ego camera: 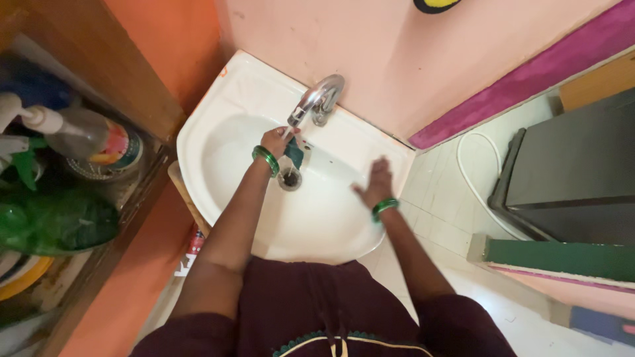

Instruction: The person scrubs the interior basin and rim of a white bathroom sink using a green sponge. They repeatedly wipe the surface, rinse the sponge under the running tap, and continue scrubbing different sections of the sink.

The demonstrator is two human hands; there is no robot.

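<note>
A white wash basin (218, 99) is fixed to a pink wall, with a chrome tap (319, 98) at its back and a drain (290, 178) in the bowl. My left hand (274, 140) holds a dark green scrub pad (295, 153) right under the tap's spout, just above the drain. My right hand (374, 182) rests with fingers spread on the basin's right inner side and holds nothing. Both wrists wear green bangles.
On the left, a wooden shelf holds a spray bottle (79, 135) and a green plastic bottle (56, 221). A white hose (486, 165) lies on the tiled floor at right, next to a dark cabinet (575, 172) and a green board (562, 259).
</note>
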